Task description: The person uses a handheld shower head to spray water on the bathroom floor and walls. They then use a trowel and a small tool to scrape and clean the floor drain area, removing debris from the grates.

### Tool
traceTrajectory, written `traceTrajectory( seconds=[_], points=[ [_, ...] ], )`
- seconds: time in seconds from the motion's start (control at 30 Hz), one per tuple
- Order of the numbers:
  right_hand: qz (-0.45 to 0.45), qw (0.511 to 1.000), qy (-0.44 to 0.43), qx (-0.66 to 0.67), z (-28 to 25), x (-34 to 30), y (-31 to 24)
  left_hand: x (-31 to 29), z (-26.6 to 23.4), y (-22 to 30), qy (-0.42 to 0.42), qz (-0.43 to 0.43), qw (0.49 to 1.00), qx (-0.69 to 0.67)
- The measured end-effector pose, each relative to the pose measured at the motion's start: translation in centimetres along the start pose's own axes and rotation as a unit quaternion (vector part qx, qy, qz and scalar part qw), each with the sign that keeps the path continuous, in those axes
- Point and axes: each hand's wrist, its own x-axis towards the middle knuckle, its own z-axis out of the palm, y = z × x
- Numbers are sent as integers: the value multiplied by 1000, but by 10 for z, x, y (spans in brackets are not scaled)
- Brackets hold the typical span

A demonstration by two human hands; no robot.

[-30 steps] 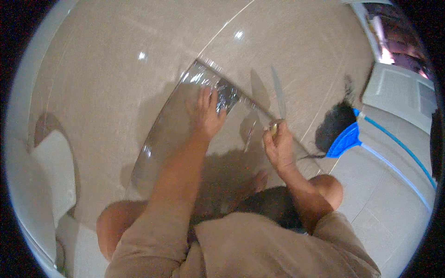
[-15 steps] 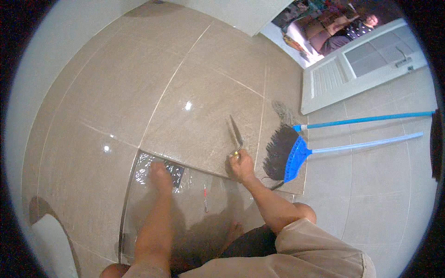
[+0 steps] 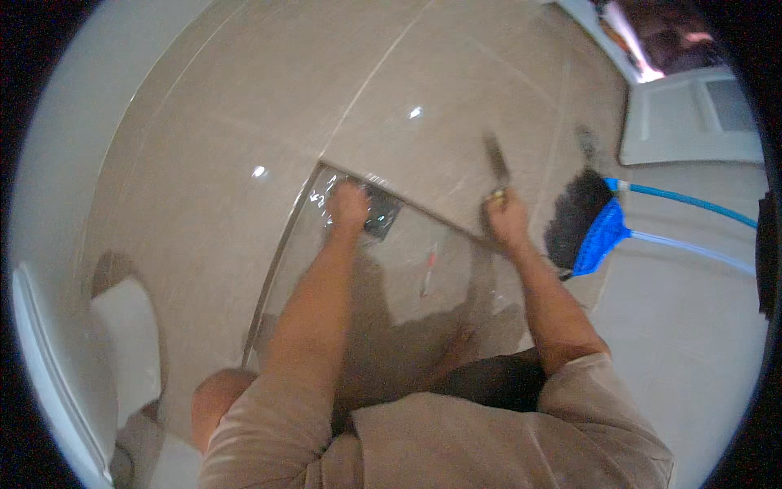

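Note:
A pointed trowel (image 3: 496, 160), blurred, is in my right hand (image 3: 507, 218), its fingers wrapped round the handle. That hand is beside the raised tile edge, with the blade pointing away from me over the higher floor. My left hand (image 3: 349, 204) is at the far left corner of the sunken floor (image 3: 391, 301), on shiny clear plastic (image 3: 322, 194). Its fingers look curled in, and what they grip, if anything, is hidden. Just right of it a dark square piece (image 3: 382, 213) shows under or beside the plastic. A thin red-and-white stick (image 3: 429, 269) lies between my arms.
On the right, a blue broom (image 3: 600, 236) with dark bristles lies near a grey string mop (image 3: 588, 145). A white door (image 3: 692, 118) stands at the far right. A white curved fixture (image 3: 130, 338) is at the left by the wall.
My view has shifted, so the whole scene sits further right and more of the left side shows. Both hands stay near the same spots, the right still holding the trowel.

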Motion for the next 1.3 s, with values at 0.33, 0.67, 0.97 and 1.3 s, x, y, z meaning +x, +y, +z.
traceTrajectory(
  seconds=[0.33, 0.67, 0.97, 1.3],
  points=[
    [-48, 990, 87, -97, -13, 5, 9, -71, 8, 3, 225, 74, 962, -139],
    [-127, 939, 269, -175, -5, -17, 9, -78, 6, 11, 177, 57, 979, -87],
    [-48, 931, -322, -162, 49, -108, -63, -100, 2, 30, 154, 52, 986, -21],
    [-96, 980, -174, -23, 93, -149, -48, -105, 7, 19, 132, 47, 989, -51]
  ],
)
